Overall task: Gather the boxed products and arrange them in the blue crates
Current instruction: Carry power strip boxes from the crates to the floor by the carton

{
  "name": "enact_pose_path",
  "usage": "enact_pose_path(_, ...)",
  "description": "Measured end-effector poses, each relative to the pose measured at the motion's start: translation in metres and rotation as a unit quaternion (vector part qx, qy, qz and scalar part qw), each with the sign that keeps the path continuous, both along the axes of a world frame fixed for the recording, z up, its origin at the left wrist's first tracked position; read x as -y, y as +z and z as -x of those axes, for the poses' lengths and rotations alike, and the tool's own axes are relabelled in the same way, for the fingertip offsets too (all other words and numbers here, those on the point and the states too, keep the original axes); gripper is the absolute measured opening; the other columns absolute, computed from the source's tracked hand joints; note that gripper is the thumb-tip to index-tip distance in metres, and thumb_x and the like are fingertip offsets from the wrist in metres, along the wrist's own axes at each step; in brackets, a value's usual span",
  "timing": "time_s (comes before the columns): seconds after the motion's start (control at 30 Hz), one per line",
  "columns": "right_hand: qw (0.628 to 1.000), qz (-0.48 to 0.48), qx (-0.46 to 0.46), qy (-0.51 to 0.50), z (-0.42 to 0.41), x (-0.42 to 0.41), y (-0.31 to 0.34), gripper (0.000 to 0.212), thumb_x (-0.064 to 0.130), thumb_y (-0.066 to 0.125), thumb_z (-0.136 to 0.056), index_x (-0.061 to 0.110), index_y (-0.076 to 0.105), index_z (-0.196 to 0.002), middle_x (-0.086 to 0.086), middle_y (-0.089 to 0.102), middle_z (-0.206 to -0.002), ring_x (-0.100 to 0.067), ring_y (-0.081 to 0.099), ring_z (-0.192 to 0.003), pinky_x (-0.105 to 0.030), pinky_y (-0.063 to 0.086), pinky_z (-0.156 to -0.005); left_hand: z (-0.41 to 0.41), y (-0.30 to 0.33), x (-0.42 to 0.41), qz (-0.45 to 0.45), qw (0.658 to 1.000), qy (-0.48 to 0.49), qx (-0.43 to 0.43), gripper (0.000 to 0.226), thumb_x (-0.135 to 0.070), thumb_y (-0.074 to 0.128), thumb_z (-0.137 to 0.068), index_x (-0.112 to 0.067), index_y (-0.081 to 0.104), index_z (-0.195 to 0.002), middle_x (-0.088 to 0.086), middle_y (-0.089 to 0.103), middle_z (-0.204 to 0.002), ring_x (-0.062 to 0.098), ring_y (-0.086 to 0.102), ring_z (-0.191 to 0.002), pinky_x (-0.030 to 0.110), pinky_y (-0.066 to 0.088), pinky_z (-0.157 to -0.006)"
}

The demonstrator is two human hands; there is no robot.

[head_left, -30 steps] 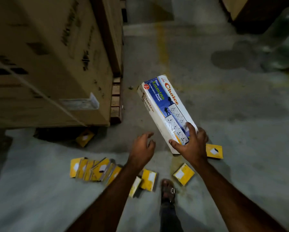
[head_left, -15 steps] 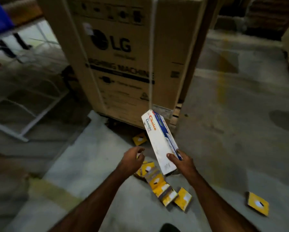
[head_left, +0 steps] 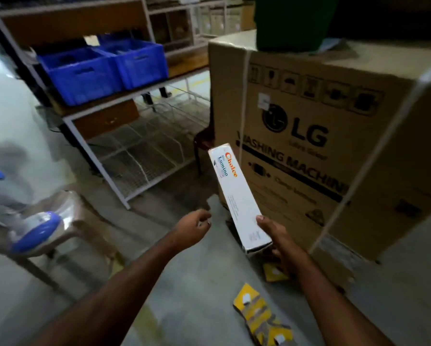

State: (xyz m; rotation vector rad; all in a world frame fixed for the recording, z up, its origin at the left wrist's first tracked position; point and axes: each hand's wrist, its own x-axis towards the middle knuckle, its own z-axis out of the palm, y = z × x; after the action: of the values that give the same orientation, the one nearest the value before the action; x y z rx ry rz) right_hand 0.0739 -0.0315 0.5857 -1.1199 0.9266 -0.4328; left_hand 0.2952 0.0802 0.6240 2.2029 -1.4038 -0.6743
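My right hand (head_left: 278,239) grips the lower end of a long white extension-socket box (head_left: 236,193) marked "Choice", held upright and tilted left. To its left, my left hand (head_left: 193,227) hangs with fingers loosely curled, holding nothing. Two blue crates (head_left: 102,68) stand side by side on a shelf at the upper left, well beyond both hands. Small yellow boxes (head_left: 261,315) lie on the floor near my right forearm, and another yellow box (head_left: 274,272) shows under that hand.
A large cardboard LG washing machine carton (head_left: 334,146) stands close on the right. A metal shelf rack (head_left: 124,136) with wire lower tiers carries the crates. A plastic chair (head_left: 67,221) with blue and white items stands at the left.
The view has swung up and left from the floor, bringing the shelf and blue crates into sight. The white box stays in my right hand, now more upright.
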Motion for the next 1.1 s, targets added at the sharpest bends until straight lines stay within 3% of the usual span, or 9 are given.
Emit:
enact_pose_path(0.1, 0.999, -0.002, 0.035, 0.031, -0.054, 0.041, 0.031, 0.045, 0.045, 0.064, -0.087, 0.013, 0.064, -0.118, -0.01, 0.074, -0.104, -0.029, 0.07, -0.097, -0.046, 0.051, -0.093, -0.05, 0.038, 0.034, 0.024, 0.999, 0.011, 0.024, 0.028, -0.015, 0.054, -0.095, -0.009, 0.062, -0.121, 0.006, 0.063, -0.122, 0.019, 0.058, -0.113, 0.024, 0.041, -0.092)
enact_pose_path(0.27, 0.996, -0.007, 0.062, 0.059, -0.133, 0.105, 0.07, 0.036, 0.048, 0.061, -0.089, 0.017, 0.069, -0.103, -0.005, 0.076, -0.091, -0.023, 0.068, -0.078, -0.025, 0.048, -0.065, -0.13, 0.07, 0.082, 0.089, 0.993, 0.071, 0.003, 0.032, -0.02, 0.055, -0.096, -0.012, 0.058, -0.127, 0.004, 0.061, -0.121, 0.017, 0.057, -0.112, 0.029, 0.045, -0.096)
enact_pose_path(0.43, 0.994, -0.045, 0.073, 0.074, -0.231, 0.166, 0.089, 0.074, 0.07, 0.074, -0.061, 0.02, 0.067, -0.116, -0.016, 0.067, -0.121, -0.032, 0.056, -0.104, -0.059, 0.035, -0.105, -0.228, 0.069, 0.123, 0.108, 0.987, 0.104, -0.06, 0.036, -0.023, 0.054, -0.097, -0.015, 0.054, -0.132, 0.001, 0.061, -0.125, 0.014, 0.058, -0.114, 0.035, 0.047, -0.101)
enact_pose_path(0.57, 0.99, -0.053, 0.105, 0.077, -0.333, 0.208, 0.097, 0.088, 0.066, 0.081, -0.053, 0.015, 0.062, -0.123, -0.018, 0.066, -0.121, -0.031, 0.056, -0.111, -0.061, 0.026, -0.111, -0.34, 0.07, 0.162, 0.126, 0.983, 0.115, -0.07, 0.035, -0.029, 0.053, -0.097, -0.023, 0.053, -0.131, -0.004, 0.061, -0.122, 0.011, 0.059, -0.112, 0.034, 0.051, -0.096)
enact_pose_path(0.67, 0.986, -0.059, 0.143, 0.067, -0.397, 0.234, 0.107, 0.07, 0.059, 0.064, -0.075, 0.013, 0.056, -0.128, -0.014, 0.07, -0.114, -0.028, 0.064, -0.105, -0.055, 0.04, -0.103, -0.41, 0.078, 0.19, 0.141, 0.979, 0.125, -0.081, 0.034, -0.031, 0.052, -0.097, -0.026, 0.052, -0.131, -0.008, 0.06, -0.119, 0.008, 0.058, -0.11, 0.029, 0.052, -0.091)
enact_pose_path(0.77, 0.988, -0.026, 0.138, 0.064, -0.469, 0.269, 0.121, 0.088, 0.068, 0.079, -0.053, 0.019, 0.059, -0.124, -0.01, 0.073, -0.11, -0.028, 0.067, -0.104, -0.056, 0.041, -0.102, -0.489, 0.096, 0.229, 0.155, 0.977, 0.12, -0.081, 0.03, -0.032, 0.052, -0.097, -0.031, 0.053, -0.127, -0.015, 0.058, -0.113, 0.003, 0.057, -0.109, 0.017, 0.047, -0.079)
enact_pose_path(0.87, 0.988, -0.034, 0.146, 0.033, -0.527, 0.305, 0.139, 0.055, 0.054, 0.065, -0.082, 0.015, 0.06, -0.12, -0.008, 0.076, -0.097, -0.029, 0.065, -0.102, -0.055, 0.042, -0.102, -0.543, 0.123, 0.27, 0.173, 0.974, 0.112, -0.098, 0.03, -0.03, 0.052, -0.098, -0.03, 0.053, -0.127, -0.015, 0.057, -0.112, 0.001, 0.057, -0.104, 0.016, 0.046, -0.075)
enact_pose_path(1.0, 0.979, -0.057, 0.178, 0.086, -0.59, 0.339, 0.162, 0.067, 0.063, 0.056, -0.085, 0.015, 0.057, -0.131, -0.016, 0.066, -0.123, -0.036, 0.06, -0.116, -0.053, 0.049, -0.097, -0.586, 0.142, 0.323, 0.182, 0.972, 0.084, -0.123, 0.031, -0.029, 0.051, -0.098, -0.027, 0.052, -0.129, -0.009, 0.057, -0.119, 0.006, 0.056, -0.109, 0.029, 0.052, -0.089)
enact_pose_path(1.1, 0.985, 0.002, 0.159, 0.065, -0.65, 0.379, 0.181, 0.061, 0.058, 0.058, -0.085, 0.015, 0.059, -0.128, -0.017, 0.065, -0.122, -0.037, 0.061, -0.112, -0.058, 0.041, -0.101, -0.627, 0.151, 0.353, 0.199, 0.967, 0.066, -0.144, 0.03, -0.029, 0.052, -0.098, -0.029, 0.053, -0.128, -0.01, 0.058, -0.12, 0.005, 0.056, -0.11, 0.024, 0.05, -0.086)
